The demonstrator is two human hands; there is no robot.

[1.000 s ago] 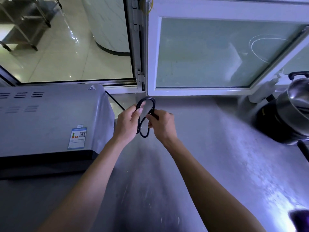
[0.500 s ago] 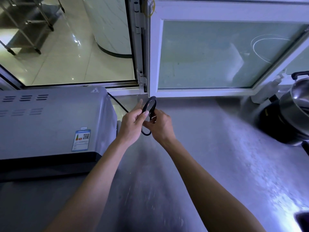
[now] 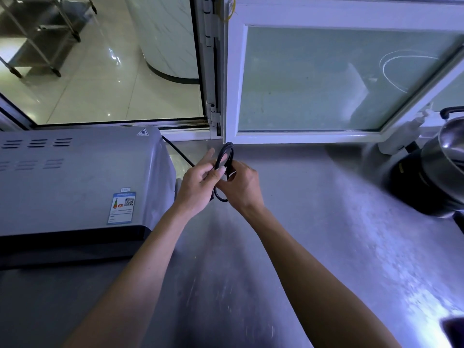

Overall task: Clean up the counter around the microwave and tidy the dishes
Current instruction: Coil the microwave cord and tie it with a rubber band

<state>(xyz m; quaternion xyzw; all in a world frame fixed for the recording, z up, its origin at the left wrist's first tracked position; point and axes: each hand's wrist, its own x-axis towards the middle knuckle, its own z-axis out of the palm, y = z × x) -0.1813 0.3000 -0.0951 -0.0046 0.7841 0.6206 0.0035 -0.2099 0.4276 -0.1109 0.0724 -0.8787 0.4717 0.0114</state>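
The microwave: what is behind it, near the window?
Behind the microwave, a black cord comes out past its back corner and runs to the coiled loop held by both hands. Where the cord starts is hidden by the microwave body.

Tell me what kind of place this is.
Most likely a commercial or canteen kitchen. A stainless steel counter carries a microwave and a metal pot at the right edge, and the window behind looks onto a tiled floor with metal racks. Both hands hold a coiled black power cord.
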